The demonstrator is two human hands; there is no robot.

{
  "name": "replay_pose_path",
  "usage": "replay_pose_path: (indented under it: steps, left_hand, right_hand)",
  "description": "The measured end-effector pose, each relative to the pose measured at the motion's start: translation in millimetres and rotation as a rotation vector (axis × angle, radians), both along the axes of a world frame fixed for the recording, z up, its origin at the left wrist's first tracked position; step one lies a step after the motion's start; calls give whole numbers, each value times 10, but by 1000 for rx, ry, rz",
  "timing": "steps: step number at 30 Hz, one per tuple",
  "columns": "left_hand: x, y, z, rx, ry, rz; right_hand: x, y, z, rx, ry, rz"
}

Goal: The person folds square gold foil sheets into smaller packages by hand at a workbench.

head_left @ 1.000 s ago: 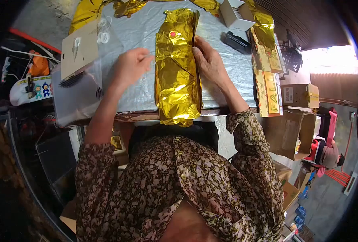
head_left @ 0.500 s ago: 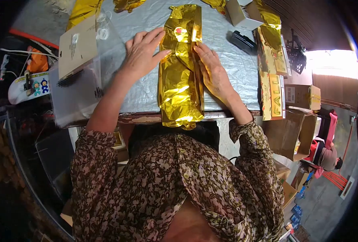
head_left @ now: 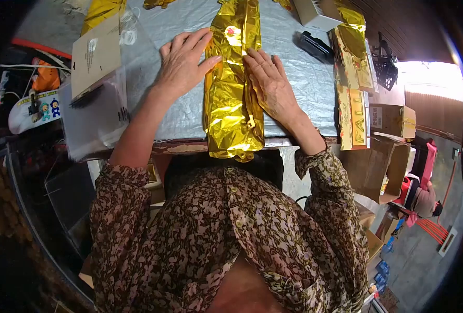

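Note:
A long, flat strip of folded gold foil (head_left: 223, 125), which looks like a deflated foil balloon, lies lengthwise on the silver-grey table cover. Its near end, with a small tab, hangs over the table's edge. My left hand (head_left: 182, 62) rests along its left side, fingers stretched out and thumb on the foil. On the other side, my right hand (head_left: 272, 83) lies flat with its fingertips on the folded-over right flap. Neither hand grips the foil. A small red and white mark shows near the strip's upper part.
Clear plastic sleeves with a beige card (head_left: 96, 60) lie at the left. At the right are a black object (head_left: 315, 47), a white box (head_left: 317, 13) and a card package reading FALL (head_left: 354, 120). More gold foil (head_left: 104, 13) lies at the far edge. Cardboard boxes (head_left: 380, 169) stand beyond the table.
My right hand has moved left, and the foil's right flap now lies further over the strip. My left hand stays by the left side. The view has shifted slightly.

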State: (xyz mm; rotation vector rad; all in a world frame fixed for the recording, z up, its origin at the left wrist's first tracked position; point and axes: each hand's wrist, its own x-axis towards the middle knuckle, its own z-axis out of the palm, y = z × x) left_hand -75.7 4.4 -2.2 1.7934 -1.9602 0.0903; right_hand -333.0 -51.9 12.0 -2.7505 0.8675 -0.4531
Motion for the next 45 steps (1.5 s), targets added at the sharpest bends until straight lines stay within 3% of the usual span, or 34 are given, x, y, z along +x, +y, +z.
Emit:
replay_pose_path:
  steps: [2, 10, 13, 16, 18, 24, 28, 31, 37, 42, 45]
  left_hand:
    - [1, 1, -6, -4, 4, -5]
    - [116, 2, 57, -2, 105, -61]
    - [312, 49, 195, -51, 175, -248]
    - [391, 163, 285, 79, 199, -414]
    - [410, 192, 346, 28, 41, -636]
    - [237, -2, 469, -10, -155, -748]
    - [131, -136, 479, -17, -220, -790]
    - [16, -103, 425, -108, -118, -761]
    - [-3, -77, 150, -1, -10, -667]
    - [-74, -15, 113, 99, 291, -592]
    - [-78, 0, 171, 116, 344, -601]
  right_hand:
    - [11, 14, 1, -120, -47, -23]
    - [-12, -34, 125, -83, -143, 26]
    - [-41, -84, 151, -71, -116, 36]
    - [-89, -129, 165, -40, -101, 46]
    - [-97, -173, 148, -34, -94, 57]
    - [-149, -230, 98, -40, -111, 92]
    - [-154, -241, 71, -38, -124, 81]
    - [-155, -243, 60, -43, -136, 80]
    - [-179, -265, 71, -20, -134, 97]
    - [-221, -312, 121, -41, -127, 163]
    - [-254, -353, 229, 37, -65, 216]
